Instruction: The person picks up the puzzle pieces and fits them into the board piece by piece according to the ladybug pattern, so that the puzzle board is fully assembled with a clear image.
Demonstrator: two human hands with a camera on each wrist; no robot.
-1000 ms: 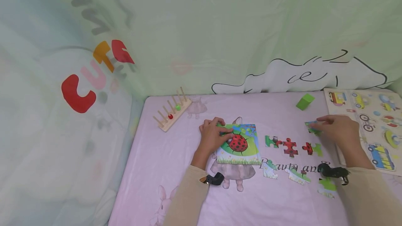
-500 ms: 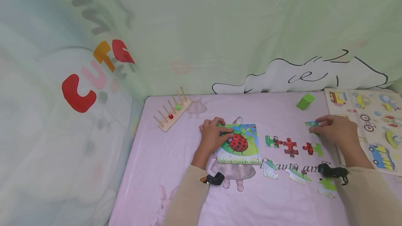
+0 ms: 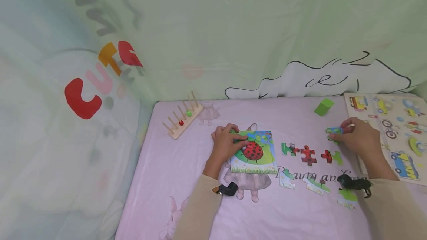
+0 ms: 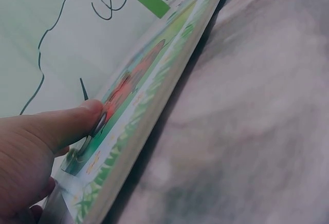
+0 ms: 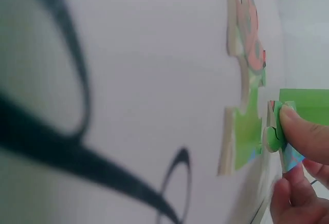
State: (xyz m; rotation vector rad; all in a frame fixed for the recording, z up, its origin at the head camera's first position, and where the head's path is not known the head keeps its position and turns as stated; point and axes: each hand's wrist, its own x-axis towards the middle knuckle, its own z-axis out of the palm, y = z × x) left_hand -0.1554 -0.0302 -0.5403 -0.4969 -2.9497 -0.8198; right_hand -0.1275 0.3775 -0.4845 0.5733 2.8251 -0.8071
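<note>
A square ladybug puzzle board (image 3: 252,152) lies mid-table. My left hand (image 3: 225,144) holds its left side; in the left wrist view the thumb (image 4: 77,121) lies on the picture and other fingers show at the edge. To the right, my right hand (image 3: 361,136) pinches a blue and green jigsaw piece (image 3: 334,132) between thumb and fingers, close above the cloth. Between the hands lie a green and red piece (image 3: 288,149), a red spotted piece (image 3: 308,155) and a red and green piece (image 3: 336,157).
Nearer the front lie grassy pieces, one (image 3: 287,179) left, one (image 3: 316,186) mid, one (image 3: 347,198) by the right sleeve. A green block (image 3: 324,107) stands behind. A vehicle picture board (image 3: 373,121) fills the right side; a pegged wooden rack (image 3: 186,121) sits back left.
My right hand has shifted slightly, and the pinched piece has turned a little and moved slightly right. The left hand and the ladybug board look unmoved.
</note>
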